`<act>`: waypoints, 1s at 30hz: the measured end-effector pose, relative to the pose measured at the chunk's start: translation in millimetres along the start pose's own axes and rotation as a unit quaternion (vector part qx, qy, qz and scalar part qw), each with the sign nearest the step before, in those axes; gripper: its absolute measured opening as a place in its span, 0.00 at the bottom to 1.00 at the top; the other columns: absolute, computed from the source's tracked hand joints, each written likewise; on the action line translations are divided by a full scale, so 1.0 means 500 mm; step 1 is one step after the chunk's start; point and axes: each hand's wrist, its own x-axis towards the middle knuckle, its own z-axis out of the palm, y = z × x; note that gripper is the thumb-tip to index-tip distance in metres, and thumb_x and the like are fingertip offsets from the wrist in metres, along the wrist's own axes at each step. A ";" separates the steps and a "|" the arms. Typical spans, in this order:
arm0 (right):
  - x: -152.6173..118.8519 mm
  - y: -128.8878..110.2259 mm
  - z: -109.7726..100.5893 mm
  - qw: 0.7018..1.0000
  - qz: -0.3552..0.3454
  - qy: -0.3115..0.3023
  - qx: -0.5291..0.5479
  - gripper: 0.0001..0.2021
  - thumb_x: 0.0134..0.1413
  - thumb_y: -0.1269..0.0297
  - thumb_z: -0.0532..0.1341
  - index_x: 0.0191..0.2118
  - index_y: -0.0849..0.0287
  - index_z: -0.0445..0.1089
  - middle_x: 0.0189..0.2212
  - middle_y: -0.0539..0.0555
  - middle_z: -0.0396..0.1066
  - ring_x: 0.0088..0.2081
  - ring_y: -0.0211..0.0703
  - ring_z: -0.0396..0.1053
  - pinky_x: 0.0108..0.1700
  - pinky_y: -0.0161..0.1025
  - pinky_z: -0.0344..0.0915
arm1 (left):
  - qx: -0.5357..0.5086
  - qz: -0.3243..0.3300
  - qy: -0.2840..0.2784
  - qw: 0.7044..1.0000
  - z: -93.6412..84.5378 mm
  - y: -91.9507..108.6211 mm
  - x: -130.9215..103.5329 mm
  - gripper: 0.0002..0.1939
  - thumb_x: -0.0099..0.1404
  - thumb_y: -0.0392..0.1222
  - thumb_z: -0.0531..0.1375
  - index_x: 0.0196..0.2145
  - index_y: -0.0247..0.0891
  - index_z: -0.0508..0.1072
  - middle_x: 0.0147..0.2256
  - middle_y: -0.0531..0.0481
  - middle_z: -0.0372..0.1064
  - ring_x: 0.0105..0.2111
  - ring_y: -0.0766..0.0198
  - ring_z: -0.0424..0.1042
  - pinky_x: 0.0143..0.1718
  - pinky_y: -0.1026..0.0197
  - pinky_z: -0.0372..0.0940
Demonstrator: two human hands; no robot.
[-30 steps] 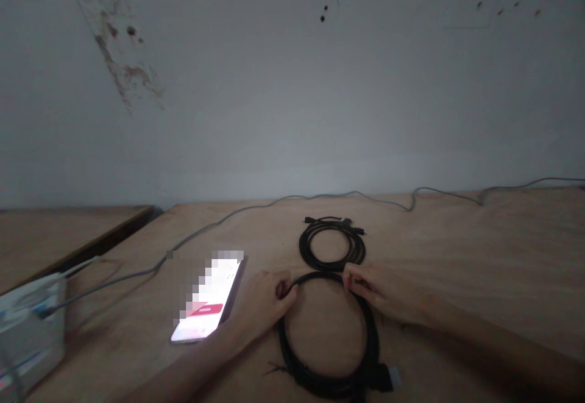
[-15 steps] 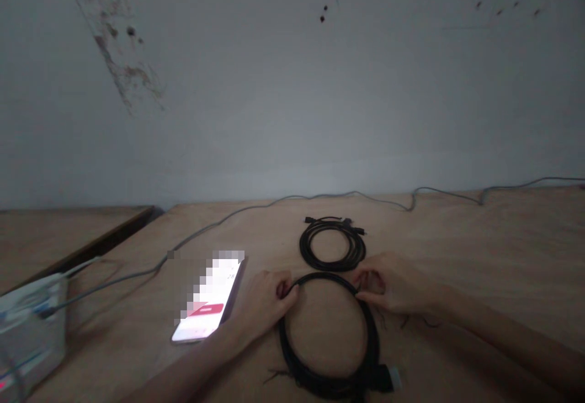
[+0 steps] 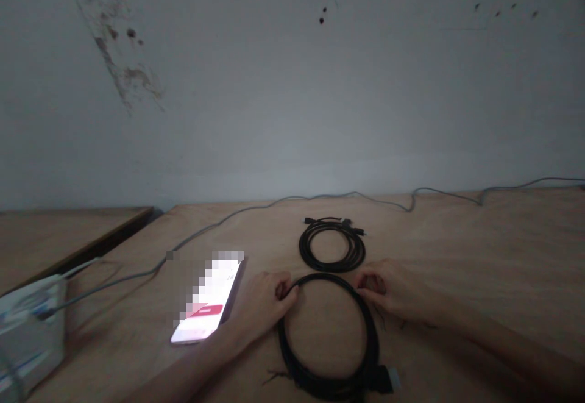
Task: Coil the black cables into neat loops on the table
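Observation:
A black cable (image 3: 375,336) lies coiled in a ring on the wooden table, with a thick black connector (image 3: 380,380) with a pale tip at its lower right. My left hand (image 3: 270,296) pinches the coil at its upper left, thumb against curled fingers. On the upper right of the same coil, my right hand (image 3: 384,284) is closed in a similar pinch. Thin dark twist ties (image 3: 275,375) stick out at the coil's lower left, and more thin strands lie beneath my right hand. Just beyond the ring rests a second coiled black cable (image 3: 313,256) with its plugs at the top.
A phone (image 3: 205,324) with a lit, partly blurred screen lies left of my left hand. At the far left sits a white power strip (image 3: 50,342) with a grey cord (image 3: 201,230) running along the table's back by the wall. A dark gap (image 3: 105,244) separates two tabletops.
Almost nothing differs. My right hand has shifted very slightly, and both hands keep their hold on the near coil.

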 end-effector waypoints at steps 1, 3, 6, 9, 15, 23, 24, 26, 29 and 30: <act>0.000 0.000 -0.001 1.000 -0.007 0.000 0.012 0.06 0.56 0.67 0.62 0.36 0.56 0.78 0.27 0.50 0.75 0.27 0.40 0.69 0.29 0.34 0.60 | 0.001 0.000 -0.001 1.000 -0.001 0.000 0.000 0.18 0.69 0.51 0.55 0.24 0.40 0.64 0.22 0.54 0.64 0.24 0.63 0.64 0.27 0.60 0.47; 0.000 0.000 -0.001 0.999 -0.024 0.002 0.038 0.07 0.55 0.69 0.61 0.36 0.56 0.77 0.27 0.50 0.75 0.27 0.39 0.68 0.28 0.34 0.60 | 0.001 -0.003 -0.004 1.000 -0.002 0.001 0.000 0.18 0.69 0.52 0.55 0.24 0.40 0.64 0.22 0.54 0.64 0.24 0.63 0.64 0.27 0.61 0.47; 0.001 0.005 -0.002 0.998 -0.036 -0.001 0.046 0.08 0.54 0.71 0.61 0.37 0.56 0.78 0.26 0.49 0.75 0.26 0.38 0.68 0.28 0.33 0.60 | 0.003 -0.005 -0.005 1.000 -0.003 0.001 0.001 0.18 0.69 0.52 0.55 0.24 0.40 0.65 0.22 0.54 0.64 0.24 0.63 0.64 0.27 0.61 0.47; 0.001 0.012 -0.004 0.999 -0.033 0.004 0.021 0.10 0.51 0.73 0.62 0.38 0.55 0.79 0.28 0.50 0.76 0.28 0.39 0.70 0.31 0.34 0.63 | 0.001 -0.004 -0.005 1.000 -0.001 0.001 0.001 0.19 0.69 0.52 0.55 0.24 0.39 0.65 0.22 0.54 0.64 0.24 0.63 0.65 0.27 0.61 0.47; 0.006 0.012 -0.010 0.999 -0.037 0.004 0.027 0.11 0.54 0.71 0.60 0.36 0.55 0.81 0.29 0.52 0.78 0.27 0.40 0.70 0.30 0.35 0.64 | -0.008 0.005 0.001 1.000 0.001 -0.002 0.001 0.18 0.69 0.51 0.55 0.24 0.39 0.64 0.22 0.54 0.65 0.25 0.63 0.65 0.28 0.61 0.48; 0.012 0.044 0.003 0.995 -0.068 0.011 0.068 0.15 0.53 0.74 0.58 0.33 0.53 0.82 0.34 0.52 0.82 0.35 0.44 0.76 0.37 0.39 0.70 | -0.002 0.000 -0.005 1.000 -0.003 0.001 0.000 0.18 0.69 0.52 0.55 0.25 0.39 0.65 0.22 0.53 0.65 0.25 0.62 0.65 0.28 0.60 0.48; 0.013 0.050 0.006 0.994 -0.076 0.013 0.075 0.15 0.52 0.74 0.57 0.32 0.53 0.82 0.34 0.52 0.81 0.36 0.44 0.76 0.38 0.40 0.70 | -0.001 -0.002 -0.005 1.000 -0.004 0.002 0.000 0.18 0.69 0.52 0.55 0.25 0.39 0.65 0.22 0.53 0.65 0.25 0.62 0.65 0.28 0.60 0.48; 0.014 0.055 0.010 0.992 -0.095 0.019 0.084 0.15 0.50 0.76 0.57 0.30 0.54 0.81 0.34 0.53 0.80 0.37 0.44 0.76 0.40 0.40 0.70 | 0.000 -0.001 -0.005 1.000 -0.006 0.004 -0.001 0.18 0.69 0.52 0.55 0.25 0.39 0.65 0.22 0.53 0.66 0.25 0.62 0.66 0.28 0.60 0.48; 0.013 0.050 0.008 0.990 -0.111 0.030 0.079 0.15 0.50 0.76 0.57 0.29 0.54 0.81 0.33 0.53 0.79 0.36 0.43 0.75 0.40 0.39 0.69 | 0.001 -0.001 -0.006 1.000 -0.008 0.006 -0.001 0.18 0.69 0.51 0.55 0.25 0.40 0.65 0.22 0.53 0.65 0.25 0.62 0.66 0.28 0.60 0.49; 0.012 0.046 0.005 0.991 -0.110 0.029 0.073 0.15 0.51 0.76 0.57 0.30 0.54 0.81 0.33 0.53 0.79 0.36 0.43 0.74 0.39 0.39 0.69 | 0.001 -0.003 -0.007 1.000 -0.008 0.006 -0.001 0.18 0.69 0.51 0.55 0.25 0.40 0.64 0.22 0.53 0.65 0.25 0.62 0.66 0.28 0.61 0.49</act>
